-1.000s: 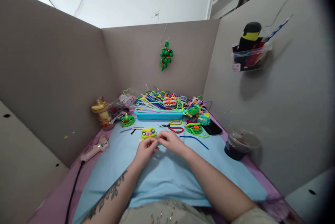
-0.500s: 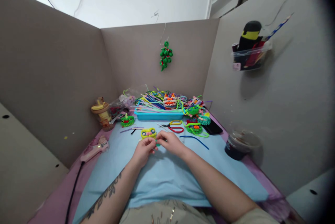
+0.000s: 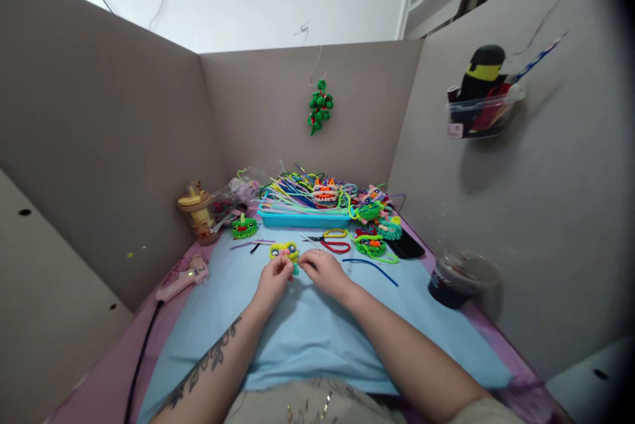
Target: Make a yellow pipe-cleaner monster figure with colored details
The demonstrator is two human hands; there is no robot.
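Over blue cloth point(image 3: 310, 338), the left grip point(image 3: 274, 280) pinches a teal piece point(image 3: 296, 270) beside the curled right grip point(image 3: 325, 272), hold unclear.

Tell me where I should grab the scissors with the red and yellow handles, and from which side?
Grip the handles, probably best from the right. The scissors lie on the blue cloth with both loops toward the right and the dark blades pointing left, so you'd come in away from the points.
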